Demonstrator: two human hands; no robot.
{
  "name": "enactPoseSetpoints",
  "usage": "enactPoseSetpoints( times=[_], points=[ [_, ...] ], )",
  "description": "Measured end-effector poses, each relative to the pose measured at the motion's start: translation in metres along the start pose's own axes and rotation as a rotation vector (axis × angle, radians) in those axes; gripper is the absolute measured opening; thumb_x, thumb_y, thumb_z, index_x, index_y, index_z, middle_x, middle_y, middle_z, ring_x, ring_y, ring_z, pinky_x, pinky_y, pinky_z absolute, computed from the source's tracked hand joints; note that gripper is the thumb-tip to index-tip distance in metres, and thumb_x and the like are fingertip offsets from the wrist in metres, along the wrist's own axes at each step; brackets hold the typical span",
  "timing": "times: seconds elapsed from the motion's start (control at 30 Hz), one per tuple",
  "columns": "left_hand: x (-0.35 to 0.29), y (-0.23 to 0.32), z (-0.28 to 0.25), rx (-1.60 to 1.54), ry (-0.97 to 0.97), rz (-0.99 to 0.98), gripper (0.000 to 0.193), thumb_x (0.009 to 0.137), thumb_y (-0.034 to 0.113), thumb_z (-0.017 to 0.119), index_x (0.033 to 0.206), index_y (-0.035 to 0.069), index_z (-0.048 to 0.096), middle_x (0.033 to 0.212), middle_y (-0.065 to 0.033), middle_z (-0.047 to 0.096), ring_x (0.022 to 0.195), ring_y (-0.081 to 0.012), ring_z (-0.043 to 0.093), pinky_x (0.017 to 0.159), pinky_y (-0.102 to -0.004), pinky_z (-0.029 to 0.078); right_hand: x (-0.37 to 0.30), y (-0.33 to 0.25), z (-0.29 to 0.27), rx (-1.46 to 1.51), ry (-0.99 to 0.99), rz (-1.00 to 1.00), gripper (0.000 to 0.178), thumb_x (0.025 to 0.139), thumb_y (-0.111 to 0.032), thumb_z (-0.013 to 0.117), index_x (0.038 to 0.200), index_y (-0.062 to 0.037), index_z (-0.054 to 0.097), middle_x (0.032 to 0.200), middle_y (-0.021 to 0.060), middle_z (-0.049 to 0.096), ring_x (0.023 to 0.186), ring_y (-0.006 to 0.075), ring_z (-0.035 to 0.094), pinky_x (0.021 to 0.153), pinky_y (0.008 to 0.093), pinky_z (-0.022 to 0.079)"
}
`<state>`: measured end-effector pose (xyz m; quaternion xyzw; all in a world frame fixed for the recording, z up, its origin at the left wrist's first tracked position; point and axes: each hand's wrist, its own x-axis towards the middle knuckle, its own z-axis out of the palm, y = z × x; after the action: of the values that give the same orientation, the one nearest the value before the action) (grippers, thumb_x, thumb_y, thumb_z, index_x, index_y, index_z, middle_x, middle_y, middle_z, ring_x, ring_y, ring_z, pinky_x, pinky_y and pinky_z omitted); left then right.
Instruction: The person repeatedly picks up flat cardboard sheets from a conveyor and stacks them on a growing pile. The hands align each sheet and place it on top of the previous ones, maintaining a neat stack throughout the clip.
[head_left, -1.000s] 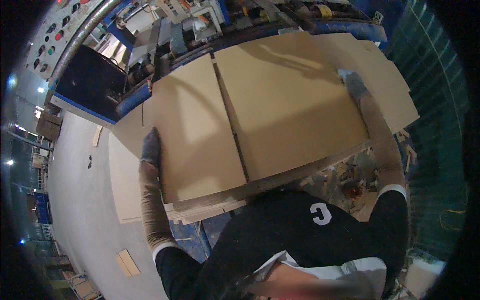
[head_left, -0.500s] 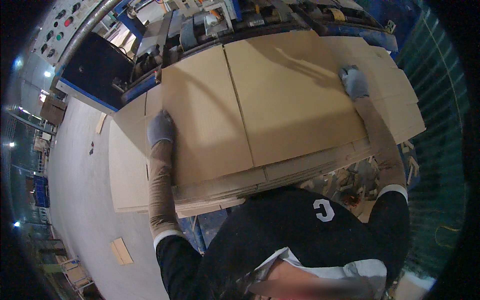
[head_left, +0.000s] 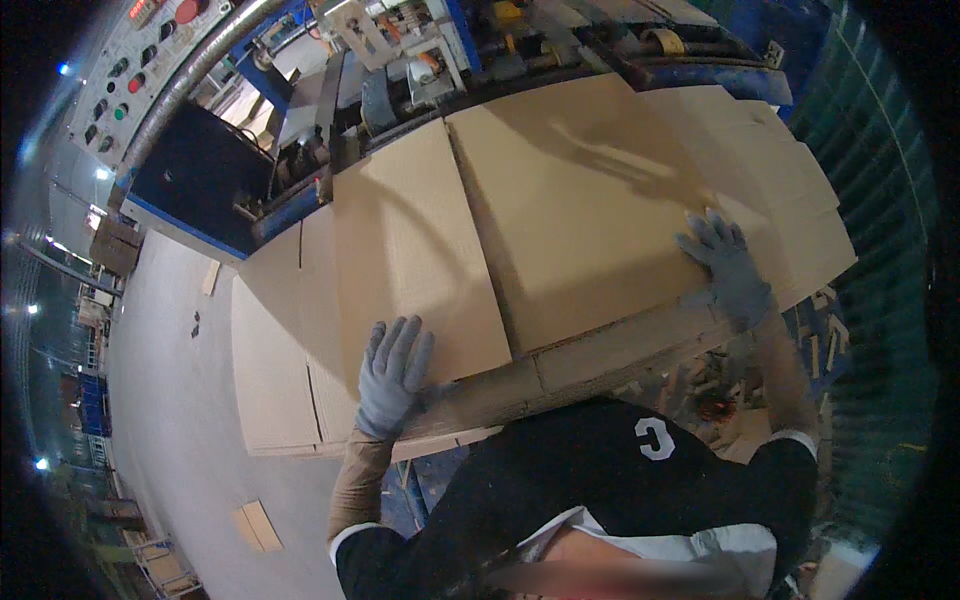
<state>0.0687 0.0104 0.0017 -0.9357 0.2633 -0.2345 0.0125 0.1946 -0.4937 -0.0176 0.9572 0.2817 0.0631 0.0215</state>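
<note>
A large brown cardboard sheet (head_left: 590, 220) lies on top of a stack of cardboard sheets (head_left: 590, 365), its far edge at the rollers of a machine (head_left: 500, 60). Gray-gloved, my left hand (head_left: 393, 378) rests with fingers spread on the near left corner of the sheet. My right hand (head_left: 730, 265), in a matching glove, has its fingers apart at the sheet's right edge. Neither hand grasps anything. A dark slot runs through the top sheet from front to back, between my hands.
A control panel (head_left: 135, 75) with buttons stands at the far left, above a dark blue machine housing (head_left: 195, 165). Cardboard scraps (head_left: 690, 390) lie below the stack's near right edge. A small cardboard piece (head_left: 258, 526) is on the floor at left. A green corrugated wall (head_left: 880, 300) rises at right.
Both hands have come back toward me along the sheet's sides, and their fingers have spread. My left hand has also shifted right, onto the near corner.
</note>
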Motion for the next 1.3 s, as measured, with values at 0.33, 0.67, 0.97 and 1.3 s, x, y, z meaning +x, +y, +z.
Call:
enactPoseSetpoints(
  times=[0.33, 0.67, 0.97, 1.3],
  points=[
    [0.087, -0.113, 0.074, 0.189, 0.156, 0.005, 0.065, 0.086, 0.043, 0.056, 0.137, 0.005, 0.04, 0.136, -0.0169, 0.046, 0.123, -0.0353, 0.045, 0.105, -0.0516, 0.033, 0.12, 0.017, 0.018, 0.033, 0.195, 0.026, 0.061, 0.077, -0.055, 0.062, 0.126, -0.0198, 0.057, 0.129, 0.0139, 0.052, 0.118, 0.0383, 0.047, 0.098, 0.0519, 0.037],
    [0.021, -0.124, 0.05, 0.139, 0.088, -1.009, 0.063, 0.087, 0.033, 0.066, 0.133, -0.001, 0.041, 0.129, -0.0188, 0.05, 0.113, -0.0306, 0.052, 0.097, -0.041, 0.043, 0.093, 0.084, 0.023, 0.052, 0.156, 0.841, 0.063, 0.082, -0.053, 0.058, 0.124, -0.0059, 0.056, 0.135, 0.0217, 0.047, 0.126, 0.038, 0.043, 0.103, 0.0469, 0.034],
    [-0.203, -0.122, -0.019, 0.115, 0.337, -1.854, 0.058, 0.087, 0.047, 0.056, 0.122, 0.0, 0.058, 0.118, -0.0197, 0.061, 0.1, -0.034, 0.06, 0.088, -0.0463, 0.049, -0.109, 0.072, 0.056, -0.136, 0.34, 1.138, 0.061, 0.082, -0.047, 0.063, 0.124, -0.0023, 0.053, 0.126, 0.0205, 0.055, 0.114, 0.0367, 0.054, 0.091, 0.0415, 0.046],
    [-0.272, -0.144, -0.05, -0.434, 0.753, -1.242, 0.046, 0.082, 0.006, 0.064, 0.126, -0.002, 0.053, 0.119, -0.0161, 0.06, 0.104, -0.0243, 0.059, 0.091, -0.0391, 0.047, -0.071, 0.083, 0.04, 0.695, 1.294, 0.899, 0.052, 0.087, -0.019, 0.063, 0.132, -0.001, 0.046, 0.119, 0.0121, 0.059, 0.106, 0.03, 0.058, 0.089, 0.0388, 0.048]
  ],
)
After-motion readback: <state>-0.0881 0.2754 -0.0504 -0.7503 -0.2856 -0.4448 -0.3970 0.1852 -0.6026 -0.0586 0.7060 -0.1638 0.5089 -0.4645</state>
